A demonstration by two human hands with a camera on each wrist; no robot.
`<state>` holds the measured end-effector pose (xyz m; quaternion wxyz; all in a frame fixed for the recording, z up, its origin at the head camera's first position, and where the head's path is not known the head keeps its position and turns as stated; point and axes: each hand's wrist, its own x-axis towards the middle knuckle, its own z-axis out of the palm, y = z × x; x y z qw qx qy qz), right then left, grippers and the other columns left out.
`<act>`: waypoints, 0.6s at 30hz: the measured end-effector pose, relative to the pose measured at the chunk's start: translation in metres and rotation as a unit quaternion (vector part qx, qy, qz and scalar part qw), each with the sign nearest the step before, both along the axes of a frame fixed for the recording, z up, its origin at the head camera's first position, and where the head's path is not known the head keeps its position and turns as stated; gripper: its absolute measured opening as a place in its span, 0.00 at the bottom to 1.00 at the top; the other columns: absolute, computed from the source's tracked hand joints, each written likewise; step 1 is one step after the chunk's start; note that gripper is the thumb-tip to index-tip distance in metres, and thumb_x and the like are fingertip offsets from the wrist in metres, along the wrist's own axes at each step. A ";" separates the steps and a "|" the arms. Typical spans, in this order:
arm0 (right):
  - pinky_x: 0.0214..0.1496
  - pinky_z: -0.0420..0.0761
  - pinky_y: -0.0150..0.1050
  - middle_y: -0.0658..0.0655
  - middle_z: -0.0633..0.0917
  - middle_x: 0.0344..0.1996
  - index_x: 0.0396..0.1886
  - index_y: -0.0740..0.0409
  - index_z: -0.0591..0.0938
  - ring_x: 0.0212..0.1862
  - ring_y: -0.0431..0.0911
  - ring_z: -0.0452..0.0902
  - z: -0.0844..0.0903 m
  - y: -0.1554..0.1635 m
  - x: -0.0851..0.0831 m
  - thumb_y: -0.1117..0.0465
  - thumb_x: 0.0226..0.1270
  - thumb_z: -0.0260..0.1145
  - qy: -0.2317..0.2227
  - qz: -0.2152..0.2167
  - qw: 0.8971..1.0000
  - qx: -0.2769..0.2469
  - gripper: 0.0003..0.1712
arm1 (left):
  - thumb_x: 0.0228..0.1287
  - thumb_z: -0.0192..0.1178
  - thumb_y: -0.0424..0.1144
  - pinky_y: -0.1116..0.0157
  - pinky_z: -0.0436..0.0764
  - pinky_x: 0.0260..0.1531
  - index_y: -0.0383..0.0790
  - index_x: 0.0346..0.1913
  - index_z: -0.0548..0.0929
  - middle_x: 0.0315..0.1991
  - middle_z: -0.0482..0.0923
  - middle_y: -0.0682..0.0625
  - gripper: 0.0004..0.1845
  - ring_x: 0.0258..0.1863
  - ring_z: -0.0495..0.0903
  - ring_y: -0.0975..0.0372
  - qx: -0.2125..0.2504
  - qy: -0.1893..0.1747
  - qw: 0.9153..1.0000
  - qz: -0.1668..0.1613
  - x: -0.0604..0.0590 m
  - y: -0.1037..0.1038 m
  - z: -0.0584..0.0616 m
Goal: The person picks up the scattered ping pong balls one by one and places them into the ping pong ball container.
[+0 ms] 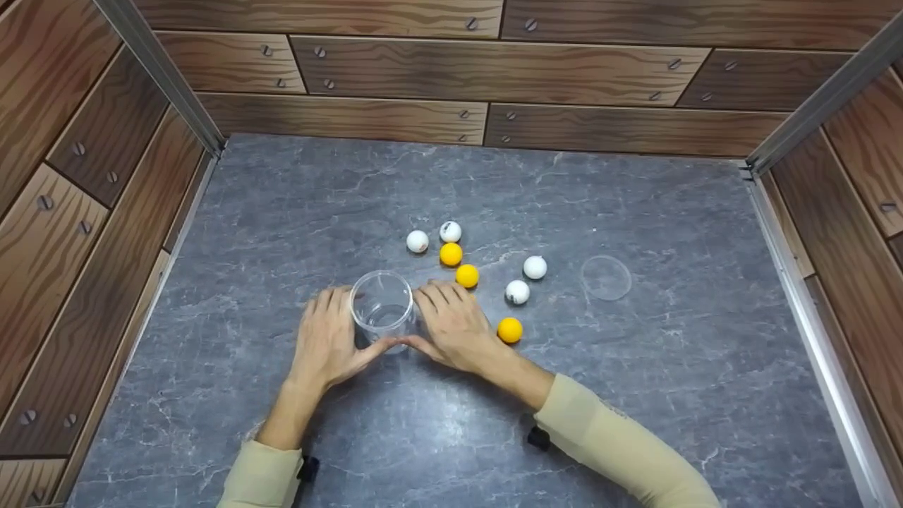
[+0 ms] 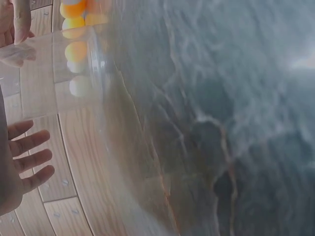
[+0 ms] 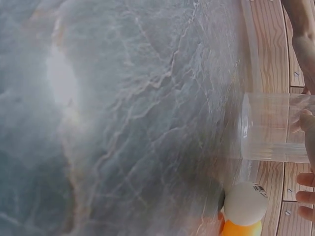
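Clear plastic cup (image 1: pixel 382 307), cylindrical and thin-walled, upright and open at the top, near the front middle of the grey, marble-veined table (image 1: pixel 282 204). Left hand (image 1: pixel 328 339) flat against its left side, fingers straight and slightly spread, thumb tip reaching under the cup's near edge; in the left wrist view the fingers (image 2: pixel 29 160) apart from the transparent wall (image 2: pixel 54 73), so contact hard to judge there. Right hand (image 1: pixel 451 324) cupped at the right side, fingers loosely extended on the table, thumb meeting the left thumb in front of the cup; nothing gripped firmly by either. Smooth round balls scattered just beyond and to the right: two white ones (image 1: pixel 417 241) (image 1: pixel 450 231) farthest back, two matte orange ones (image 1: pixel 451 254) (image 1: pixel 467 276) in a line toward the right fingertips, two more white (image 1: pixel 535 267) (image 1: pixel 517 292) further right, one orange (image 1: pixel 509 330) just beside the right wrist. Flat, round transparent lid (image 1: pixel 606 277) lying well to the right. Wood-grain panelled walls (image 1: pixel 494 70) with screw heads around the table, metal strips at the corners.
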<state>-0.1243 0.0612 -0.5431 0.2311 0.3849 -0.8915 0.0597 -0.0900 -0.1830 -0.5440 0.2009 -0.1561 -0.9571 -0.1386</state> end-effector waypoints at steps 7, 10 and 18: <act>0.70 0.80 0.49 0.58 0.86 0.56 0.63 0.60 0.80 0.61 0.53 0.82 0.000 0.005 0.003 0.25 0.71 0.58 -0.008 -0.003 1.000 0.015 0.45 | 0.59 0.44 0.87 0.46 0.80 0.52 0.28 0.61 0.78 0.51 0.83 0.35 0.60 0.54 0.81 0.43 -0.001 -0.006 1.000 -0.005 0.000 0.004 -0.001; 0.70 0.80 0.49 0.60 0.86 0.57 0.63 0.61 0.79 0.62 0.54 0.82 0.001 0.006 0.003 0.26 0.71 0.58 -0.010 -0.002 1.000 0.021 0.45 | 0.59 0.43 0.87 0.47 0.80 0.50 0.28 0.61 0.78 0.50 0.83 0.36 0.60 0.53 0.81 0.44 0.002 -0.002 1.000 -0.004 0.000 0.006 -0.001; 0.71 0.79 0.50 0.61 0.85 0.58 0.64 0.62 0.79 0.63 0.54 0.81 0.002 0.013 0.006 0.27 0.72 0.58 -0.029 0.001 0.999 0.017 0.44 | 0.58 0.47 0.86 0.50 0.79 0.47 0.30 0.59 0.79 0.48 0.83 0.38 0.58 0.50 0.81 0.47 0.006 0.003 1.000 -0.007 0.003 0.013 -0.002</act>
